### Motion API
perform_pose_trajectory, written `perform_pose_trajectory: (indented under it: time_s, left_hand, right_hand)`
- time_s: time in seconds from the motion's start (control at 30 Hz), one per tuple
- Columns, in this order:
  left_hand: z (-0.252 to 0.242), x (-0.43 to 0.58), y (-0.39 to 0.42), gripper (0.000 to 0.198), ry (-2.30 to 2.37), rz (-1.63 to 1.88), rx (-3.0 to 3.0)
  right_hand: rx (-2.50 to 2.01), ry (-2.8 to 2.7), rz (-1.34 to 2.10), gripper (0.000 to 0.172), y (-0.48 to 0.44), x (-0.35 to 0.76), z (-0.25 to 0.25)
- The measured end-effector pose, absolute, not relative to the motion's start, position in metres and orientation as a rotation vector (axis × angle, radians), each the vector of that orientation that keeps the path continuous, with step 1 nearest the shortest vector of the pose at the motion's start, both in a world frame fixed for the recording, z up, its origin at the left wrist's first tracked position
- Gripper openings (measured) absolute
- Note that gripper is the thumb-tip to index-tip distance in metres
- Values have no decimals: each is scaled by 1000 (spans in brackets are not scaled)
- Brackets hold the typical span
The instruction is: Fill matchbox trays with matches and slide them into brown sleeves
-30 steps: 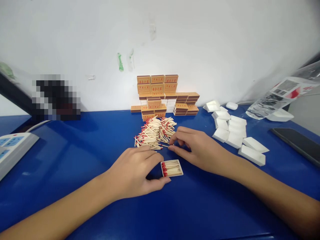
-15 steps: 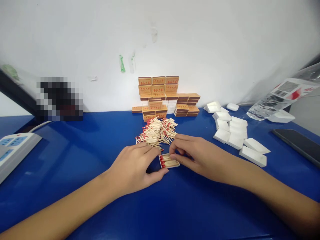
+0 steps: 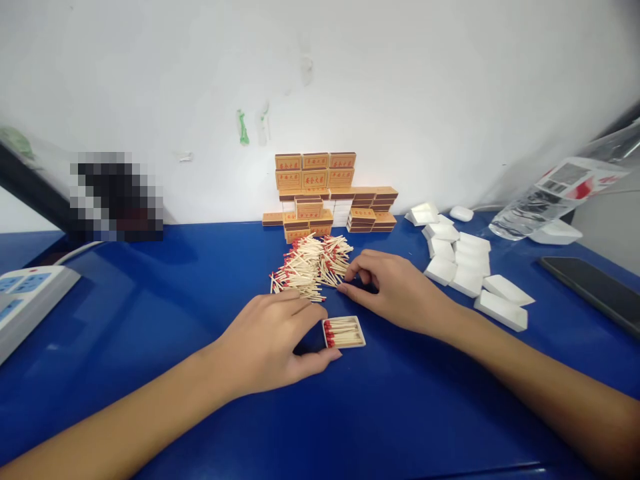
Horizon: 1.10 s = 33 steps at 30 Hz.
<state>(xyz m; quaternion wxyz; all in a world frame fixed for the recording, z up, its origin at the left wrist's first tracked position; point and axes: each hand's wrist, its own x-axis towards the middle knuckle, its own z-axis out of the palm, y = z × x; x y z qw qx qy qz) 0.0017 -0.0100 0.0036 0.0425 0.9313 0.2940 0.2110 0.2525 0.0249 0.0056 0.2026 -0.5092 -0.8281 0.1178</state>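
Note:
A white matchbox tray (image 3: 361,344) lies on the blue table, partly filled with red-headed matches (image 3: 345,331) whose heads point left. My left hand (image 3: 275,340) grips the tray's left end between thumb and forefinger. Behind it rises a loose heap of matches (image 3: 310,263). At the heap's right edge is my right hand (image 3: 395,287), thumb and forefinger slightly apart beside the match ends. I see no match clearly held in it.
Stacked orange matchboxes (image 3: 315,180) stand against the wall behind the heap. Several empty white trays (image 3: 467,263) lie to the right, near a plastic bottle (image 3: 530,200) and a dark phone (image 3: 590,287). A power strip (image 3: 35,300) sits at the left.
My right hand has left the tray and moved up to the heap's right edge. The tray, still in my left hand, has shifted slightly right and nearer.

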Motion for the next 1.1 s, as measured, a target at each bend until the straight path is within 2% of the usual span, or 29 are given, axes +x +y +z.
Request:
perform_pose_trajectory:
  time_s: [0.27,0.47,0.57,0.73,1.1]
  left_hand:
    - [6,2,-9,27,1015,650,2838]
    - [5,3,-7,27,1067,695,2816]
    - [4,2,-7,28,1042,689,2812]
    - [5,2,-9,28,970,656,2814]
    - [5,2,-10,30,963,643,2848]
  right_hand:
    - [-1470,-2393,254,17,23,270,20]
    - [-1167,-2510,512,18,3,258,33]
    - [-1134,-2505,501,15,4,254,29]
    - [-1279,-2356,256,11,26,267,15]
    - [-1281,-2442,343,12,41,273,1]
